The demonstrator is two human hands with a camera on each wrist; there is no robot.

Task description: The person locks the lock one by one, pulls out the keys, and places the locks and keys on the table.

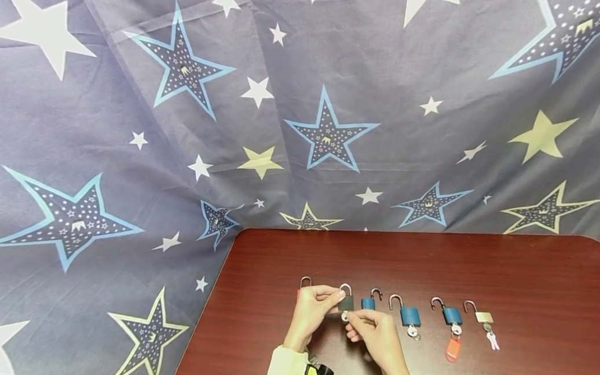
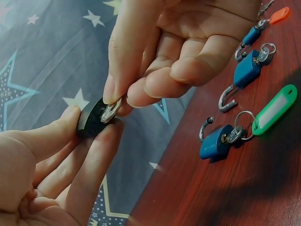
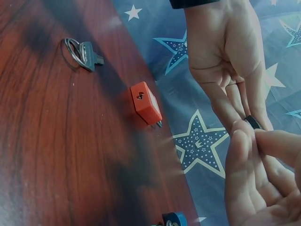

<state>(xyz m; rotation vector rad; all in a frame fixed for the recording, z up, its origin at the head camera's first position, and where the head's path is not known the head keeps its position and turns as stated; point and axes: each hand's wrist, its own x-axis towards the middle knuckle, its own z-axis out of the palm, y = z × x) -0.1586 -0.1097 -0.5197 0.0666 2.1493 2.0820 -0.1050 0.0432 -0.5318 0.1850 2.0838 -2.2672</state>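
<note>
My left hand [image 1: 312, 311] pinches a small black padlock [image 1: 346, 303] by its sides, thumb against fingers. The padlock's shackle arches up at the top in the head view. At the lower end a silver key [image 2: 111, 111] stands at the padlock's base, its head gripped between the thumb and forefinger of my right hand [image 1: 379, 337]. The key's blade is hidden. Just left of the black padlock, a red-orange padlock [image 3: 146, 104] stands on the table, partly behind my left hand in the head view. Loose keys on a ring [image 3: 83, 55] lie near it.
Right of my hands, a row of blue padlocks [image 1: 410, 316] and a brass padlock [image 1: 484, 318] lie with shackles swung out and keys inserted. A green tag [image 2: 275, 109] and an orange tag [image 1: 453, 349] hang from keys. A star-patterned cloth [image 1: 325, 195] borders the brown table [image 1: 549, 286].
</note>
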